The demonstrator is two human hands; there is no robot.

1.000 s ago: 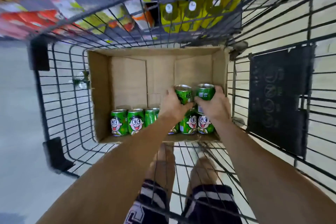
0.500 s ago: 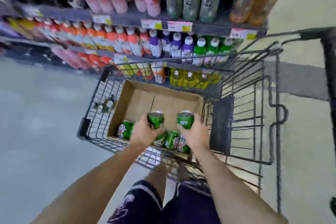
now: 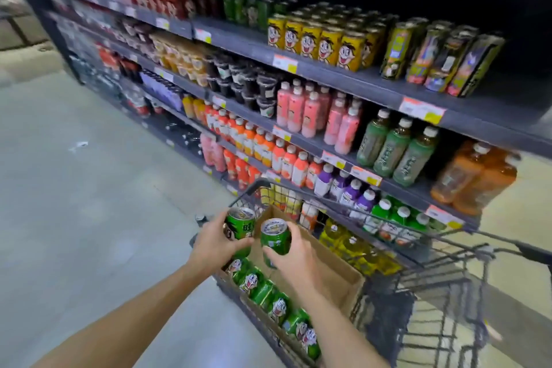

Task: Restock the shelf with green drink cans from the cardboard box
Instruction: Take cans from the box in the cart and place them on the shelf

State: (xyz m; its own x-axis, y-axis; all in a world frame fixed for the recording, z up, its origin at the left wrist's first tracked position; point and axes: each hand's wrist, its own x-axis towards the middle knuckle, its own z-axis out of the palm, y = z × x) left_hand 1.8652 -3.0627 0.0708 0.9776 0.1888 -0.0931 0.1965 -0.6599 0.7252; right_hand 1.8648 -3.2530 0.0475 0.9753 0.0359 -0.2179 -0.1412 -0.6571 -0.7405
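A long dark shelf unit fills the upper right and runs away to the left along a shop aisle. Its boards carry rows of drinks: yellow cans with a cartoon face on an upper board, a small block of green cans on the shelf just left of them and further back, pink bottles one board down, green bottles to their right, orange bottles at the far right. Price tags line the board edges. The floor is pale grey and smooth, with a small scrap lying on it well to the left.

A dark wire trolley stands beside the shelf. Inside it sits an open cardboard box, with a row of green cans in the box along its near wall.

Above the box, the left hand has its fingers curled round one green can. The right hand grips a second green can the same way. The two held cans are close together, both upright.
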